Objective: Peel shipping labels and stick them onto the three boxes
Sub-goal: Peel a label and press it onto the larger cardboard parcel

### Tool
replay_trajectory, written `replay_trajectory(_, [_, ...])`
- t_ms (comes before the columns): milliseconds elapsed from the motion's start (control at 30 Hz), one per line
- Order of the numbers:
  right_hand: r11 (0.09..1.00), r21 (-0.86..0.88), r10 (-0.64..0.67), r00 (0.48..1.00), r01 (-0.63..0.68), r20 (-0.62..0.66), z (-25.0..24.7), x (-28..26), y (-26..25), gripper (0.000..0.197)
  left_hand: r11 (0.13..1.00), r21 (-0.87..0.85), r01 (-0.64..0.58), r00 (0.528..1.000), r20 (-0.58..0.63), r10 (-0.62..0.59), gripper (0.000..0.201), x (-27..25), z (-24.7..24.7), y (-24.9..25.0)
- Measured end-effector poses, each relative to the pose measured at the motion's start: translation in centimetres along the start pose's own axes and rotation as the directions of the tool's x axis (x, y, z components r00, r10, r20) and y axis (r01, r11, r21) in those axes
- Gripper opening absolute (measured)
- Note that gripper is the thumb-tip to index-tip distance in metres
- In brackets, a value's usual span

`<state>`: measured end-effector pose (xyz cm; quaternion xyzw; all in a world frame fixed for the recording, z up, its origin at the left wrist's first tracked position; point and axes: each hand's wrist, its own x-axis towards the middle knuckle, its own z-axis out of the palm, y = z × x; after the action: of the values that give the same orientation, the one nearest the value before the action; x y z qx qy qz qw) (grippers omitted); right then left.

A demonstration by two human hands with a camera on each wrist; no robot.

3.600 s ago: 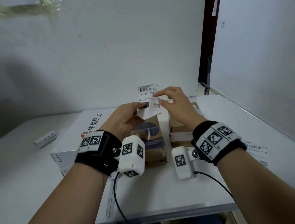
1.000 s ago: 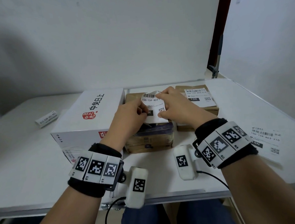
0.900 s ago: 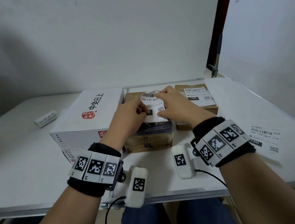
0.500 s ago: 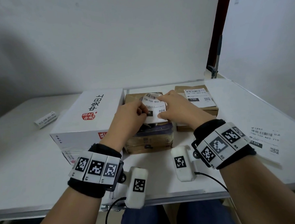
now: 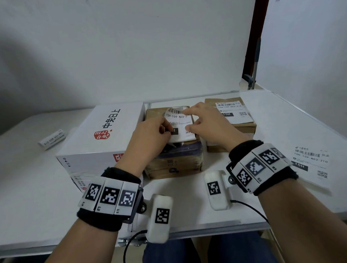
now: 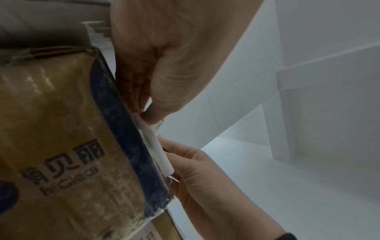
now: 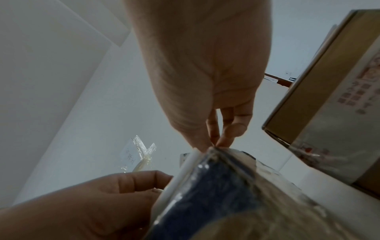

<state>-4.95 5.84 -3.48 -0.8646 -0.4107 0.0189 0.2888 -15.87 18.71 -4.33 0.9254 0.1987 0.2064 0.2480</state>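
Three boxes stand in a row in the head view: a white box (image 5: 101, 134) at left, a brown middle box (image 5: 176, 163) with dark blue tape, and a brown right box (image 5: 236, 126) with a label (image 5: 231, 112) stuck on top. Both hands hold a white shipping label (image 5: 178, 119) low over the middle box top. My left hand (image 5: 169, 129) pinches its left edge. My right hand (image 5: 188, 120) pinches its right edge between thumb and fingers. In the left wrist view the label's near edge (image 6: 153, 138) lies against the middle box (image 6: 61, 146). How much of the label is stuck cannot be seen.
A further flat label (image 5: 311, 165) lies on the white table (image 5: 32, 197) at the right. A rolled-up label (image 5: 51, 139) lies at the far left. The table's near edge (image 5: 192, 228) runs just below my wrists. A wall rises behind the boxes.
The label, held up in the air 3.6 s ago, has come down onto the middle box top. Over the last second it has flattened further, with both hands still on its edges.
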Motion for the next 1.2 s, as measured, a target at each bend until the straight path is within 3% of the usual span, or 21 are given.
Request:
replay_trajectory(467, [0.999, 0.046, -0.007, 0.999, 0.009, -0.031, 0.9, 0.1, 1.0, 0.046, 0.999, -0.025, -0.036, 0.999, 0.007, 0.037, 0.013, -0.2, 0.0, -0.3])
replay_trajectory(767, [0.997, 0.048, 0.056, 0.996, -0.052, -0.073, 1.5, 0.6, 1.8, 0.037, 0.972, 0.143, -0.188, 0.981, -0.027, 0.194, 0.021, 0.3, 1.1, -0.8])
replay_trajectory(900, [0.997, 0.035, 0.077, 0.993, -0.075, -0.086, 1.4, 1.0, 2.3, 0.031, 0.944, 0.224, -0.243, 0.969, 0.102, 0.225, 0.035, 0.3, 1.4, -0.5])
replay_trajectory(1067, [0.998, 0.068, 0.012, 0.989, -0.002, -0.144, 1.0, 0.3, 1.9, 0.029, 0.945, 0.177, -0.275, 0.954, 0.171, 0.245, 0.039, 0.3, 1.0, -1.4])
replay_trajectory(1200, [0.98, 0.095, -0.161, 0.98, 0.173, -0.116, 0.5, -0.6, 0.4, 0.026, 0.933, 0.152, -0.326, 0.934, 0.204, 0.293, 0.039, -0.2, 0.1, -1.4])
